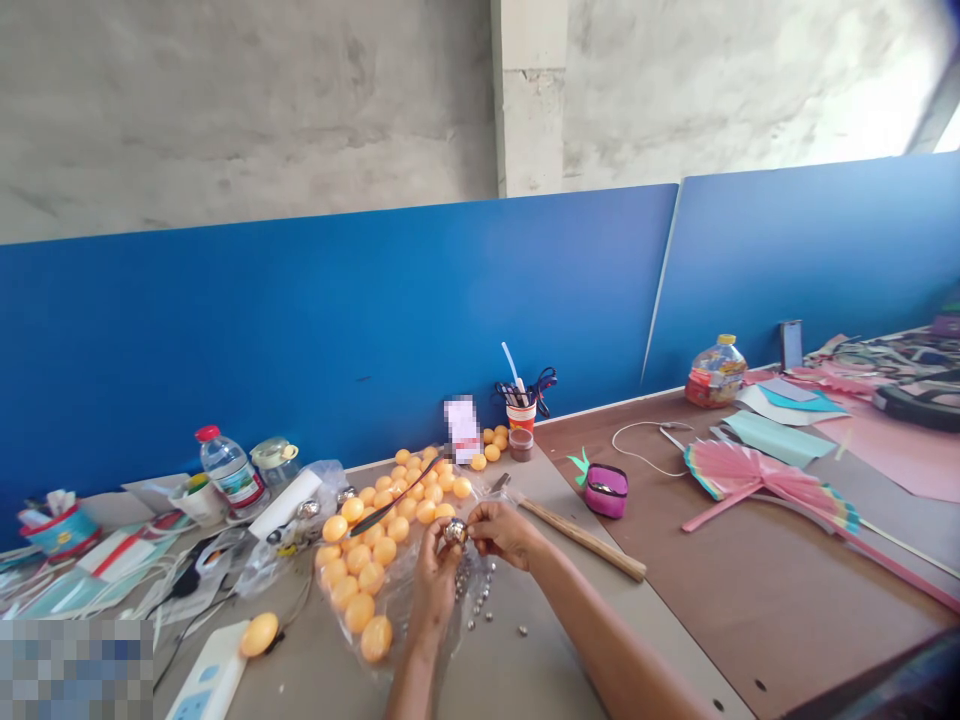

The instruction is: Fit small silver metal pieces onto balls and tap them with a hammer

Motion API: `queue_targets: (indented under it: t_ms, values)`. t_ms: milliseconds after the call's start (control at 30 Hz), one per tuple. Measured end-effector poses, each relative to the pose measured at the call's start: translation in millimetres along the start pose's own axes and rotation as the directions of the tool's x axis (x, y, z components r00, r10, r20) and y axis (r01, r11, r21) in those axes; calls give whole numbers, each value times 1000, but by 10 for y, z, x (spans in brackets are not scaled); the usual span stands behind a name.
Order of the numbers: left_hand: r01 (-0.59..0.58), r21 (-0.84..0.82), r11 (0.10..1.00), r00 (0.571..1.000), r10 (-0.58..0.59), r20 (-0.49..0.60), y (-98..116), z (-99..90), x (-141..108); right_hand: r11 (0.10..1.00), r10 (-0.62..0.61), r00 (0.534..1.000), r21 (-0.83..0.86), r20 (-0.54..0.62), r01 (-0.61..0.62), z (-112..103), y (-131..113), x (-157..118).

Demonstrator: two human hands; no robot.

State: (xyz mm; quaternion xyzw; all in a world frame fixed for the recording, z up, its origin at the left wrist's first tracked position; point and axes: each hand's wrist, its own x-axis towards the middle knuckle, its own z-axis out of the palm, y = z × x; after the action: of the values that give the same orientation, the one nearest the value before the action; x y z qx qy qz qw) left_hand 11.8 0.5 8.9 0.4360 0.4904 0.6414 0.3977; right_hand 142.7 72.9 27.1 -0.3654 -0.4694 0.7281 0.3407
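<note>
My left hand [435, 572] is closed around a shiny silver metal ball [454, 531], held up between thumb and fingers. Close against its right side, my right hand [508, 532] pinches with thumb and forefinger. What lies in that pinch is too small to make out. Below the hands, several small silver beads [487, 592] are scattered on a clear plastic bag and the grey tabletop. Many orange balls [385, 550] lie to the left, on or in the clear plastic. A dark, thin strap-like thing [375, 516] rests across them.
A wooden-handled hammer [585, 535] lies right of my hands, beside a purple pouch [606, 490]. Behind stand a cup of tools [520, 415] and a blue partition [337, 330]. Left are a power strip [210, 675] and a bottle [232, 470]; right, a pink fan [757, 480].
</note>
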Motion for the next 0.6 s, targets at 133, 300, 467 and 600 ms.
queue_targets:
  t_ms: [133, 300, 467, 600]
  values:
    - [0, 44, 999, 1000, 1, -11, -9, -10, -8, 1000, -4, 1000, -5, 4, 4, 8, 3, 4]
    - [5, 107, 994, 1000, -4, -13, -50, -35, -6, 1000, 4, 1000, 0, -5, -4, 10, 8, 12]
    - [-13, 104, 994, 1000, 15, -20, -66, -29, -10, 999, 7, 999, -43, -42, -8, 29, 17, 18]
    - [-11, 79, 997, 1000, 12, -16, -47, 0, -20, 997, -5, 998, -80, -70, 0, 46, 16, 17]
